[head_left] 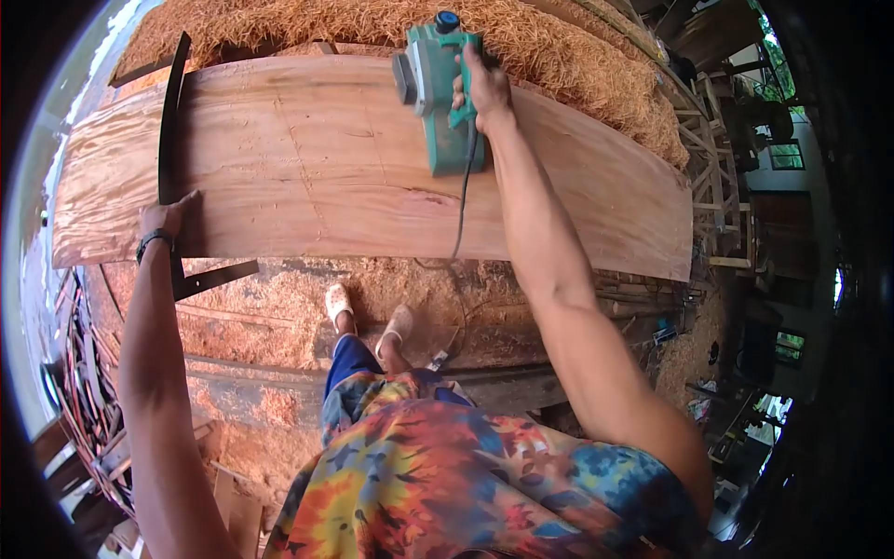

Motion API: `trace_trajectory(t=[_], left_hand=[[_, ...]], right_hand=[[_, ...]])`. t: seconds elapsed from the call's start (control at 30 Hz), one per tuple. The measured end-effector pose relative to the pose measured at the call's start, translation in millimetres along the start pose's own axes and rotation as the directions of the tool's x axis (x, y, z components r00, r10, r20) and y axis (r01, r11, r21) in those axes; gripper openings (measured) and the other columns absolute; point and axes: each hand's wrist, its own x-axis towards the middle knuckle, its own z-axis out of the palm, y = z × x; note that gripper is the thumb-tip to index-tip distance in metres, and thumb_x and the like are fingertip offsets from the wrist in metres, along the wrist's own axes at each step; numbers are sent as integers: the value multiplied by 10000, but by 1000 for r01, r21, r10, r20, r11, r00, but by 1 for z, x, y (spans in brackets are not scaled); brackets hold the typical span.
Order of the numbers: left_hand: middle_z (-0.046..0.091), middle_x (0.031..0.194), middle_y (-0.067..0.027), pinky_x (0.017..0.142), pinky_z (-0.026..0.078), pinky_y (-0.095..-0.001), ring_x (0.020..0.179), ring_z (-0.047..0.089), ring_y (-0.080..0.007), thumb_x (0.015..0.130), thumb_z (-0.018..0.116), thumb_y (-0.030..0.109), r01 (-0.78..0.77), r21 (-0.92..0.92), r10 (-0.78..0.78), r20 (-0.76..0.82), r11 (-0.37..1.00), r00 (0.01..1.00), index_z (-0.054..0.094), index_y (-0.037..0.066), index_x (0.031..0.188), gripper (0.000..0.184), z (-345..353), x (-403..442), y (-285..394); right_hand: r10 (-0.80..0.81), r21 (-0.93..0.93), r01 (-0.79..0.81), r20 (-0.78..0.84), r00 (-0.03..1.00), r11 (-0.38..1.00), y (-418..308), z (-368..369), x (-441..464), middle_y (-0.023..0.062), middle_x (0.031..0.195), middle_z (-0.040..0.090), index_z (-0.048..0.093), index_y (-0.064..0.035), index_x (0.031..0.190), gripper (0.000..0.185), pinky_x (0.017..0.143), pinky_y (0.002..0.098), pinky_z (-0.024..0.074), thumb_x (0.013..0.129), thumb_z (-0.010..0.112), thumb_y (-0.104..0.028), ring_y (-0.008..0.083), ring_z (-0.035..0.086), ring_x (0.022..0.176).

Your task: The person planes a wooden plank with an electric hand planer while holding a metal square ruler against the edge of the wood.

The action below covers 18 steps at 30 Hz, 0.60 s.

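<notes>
A wide plank of reddish wood [307, 168] lies crosswise before me, with wavy grain and faint lines across it. My right hand [486, 88] is wrapped round the handle of a green electric planer [452, 140], which sits on the plank's far half, right of its middle. From the planer a dark cord [463, 210] hangs over the near edge. My left hand [169, 216] grips a dark L-shaped carpenter's square [172, 121] near the plank's near edge. The square's long arm spans the plank's left part; its short arm sticks out below the near edge. Part of the left fingers is hidden.
Wood shavings [596, 79] are heaped beyond the plank, and more cover the ground around my feet [341, 306]. Thin scrap strips [88, 373] lie at the left. Stacked timber framing [712, 177] stands at the right. The cord trails down near my feet.
</notes>
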Motion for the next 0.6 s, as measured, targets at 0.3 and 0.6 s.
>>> trace_trajectory(t=[0.3, 0.6], left_hand=[[425, 1491, -293, 1132, 355, -502, 1376, 434, -407, 628, 631, 890, -1, 20, 1, 12, 1000, 1000, 613, -61, 1278, 1153, 5, 3, -1], [527, 1390, -288, 1074, 413, -503, 1296, 504, -408, 877, 555, 648, -58, 90, 66, -83, 994, 994, 667, -54, 1179, 773, 9, 3, -5]], right_hand=[[-56, -102, 48, -78, 995, 994, 24, -45, -239, -17, 640, 514, 607, -34, 1164, 267, 437, 250, 382, 978, 649, -222, 73, 464, 477], [206, 78, -197, -575, 792, 977, -6, -166, -478, -18, 685, 475, 562, -49, 1339, 360, 454, 256, 396, 990, 591, -131, 75, 439, 503]])
